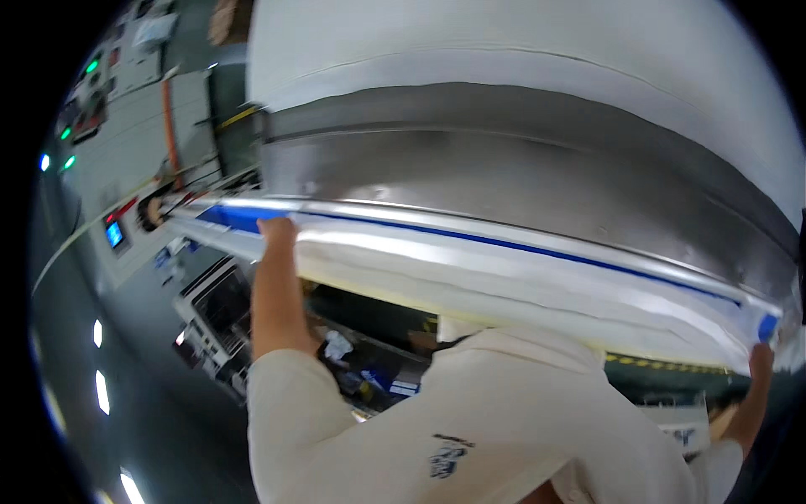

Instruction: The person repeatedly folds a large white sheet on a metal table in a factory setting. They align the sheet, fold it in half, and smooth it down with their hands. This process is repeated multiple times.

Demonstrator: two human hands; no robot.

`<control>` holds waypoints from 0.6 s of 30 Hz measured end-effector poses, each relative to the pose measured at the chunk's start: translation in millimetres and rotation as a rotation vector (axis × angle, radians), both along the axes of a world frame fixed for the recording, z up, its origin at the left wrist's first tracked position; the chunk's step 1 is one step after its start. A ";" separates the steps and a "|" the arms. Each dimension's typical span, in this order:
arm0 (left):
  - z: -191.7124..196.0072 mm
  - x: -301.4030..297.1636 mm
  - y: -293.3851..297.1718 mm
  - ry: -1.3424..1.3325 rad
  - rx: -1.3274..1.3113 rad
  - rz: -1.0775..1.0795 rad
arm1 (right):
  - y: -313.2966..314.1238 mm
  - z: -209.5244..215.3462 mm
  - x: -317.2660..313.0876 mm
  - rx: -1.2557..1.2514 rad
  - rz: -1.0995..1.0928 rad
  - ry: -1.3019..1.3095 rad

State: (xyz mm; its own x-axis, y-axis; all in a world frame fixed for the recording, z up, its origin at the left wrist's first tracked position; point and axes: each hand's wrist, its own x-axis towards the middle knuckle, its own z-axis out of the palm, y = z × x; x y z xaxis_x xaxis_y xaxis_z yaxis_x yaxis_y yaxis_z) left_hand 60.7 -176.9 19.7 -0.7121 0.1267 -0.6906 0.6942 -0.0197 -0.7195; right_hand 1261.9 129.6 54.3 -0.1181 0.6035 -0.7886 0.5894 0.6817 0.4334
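Note:
A long white sheet [470, 257] stretches across in front of my body, its surface rippled. Along its far edge runs a narrow blue strip [504, 241], which widens to a blue patch at the left. My left hand [278, 228] is closed at the sheet's left end, beside that blue patch. Far to the right, my right hand [761, 359] grips the sheet's other end, just below a small blue piece [767, 326]. Both arms are spread wide. The fingertips of each hand are too small to make out clearly.
Beyond the sheet lies a wide grey metal panel [470, 160] with a bright rail [420, 214] along its near edge. A large white covering [520, 42] rises behind it. Machines with a lit screen [114, 234] stand at left; yellow-black floor tape [672, 364] shows at right.

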 end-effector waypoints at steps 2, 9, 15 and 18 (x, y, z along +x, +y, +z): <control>25.0 -9.4 0.9 0.197 0.144 0.026 | -5.0 -26.6 -12.4 0.023 -0.160 0.034; 22.9 -47.9 -18.9 0.086 0.816 0.056 | -1.3 -39.9 -61.6 -0.237 -0.144 -0.303; 19.6 23.0 31.5 0.040 0.784 0.119 | 24.8 15.9 -230.1 -0.320 -0.562 -0.046; 8.1 37.9 42.6 0.024 0.797 0.043 | 25.4 19.2 -258.3 -0.353 -0.586 -0.045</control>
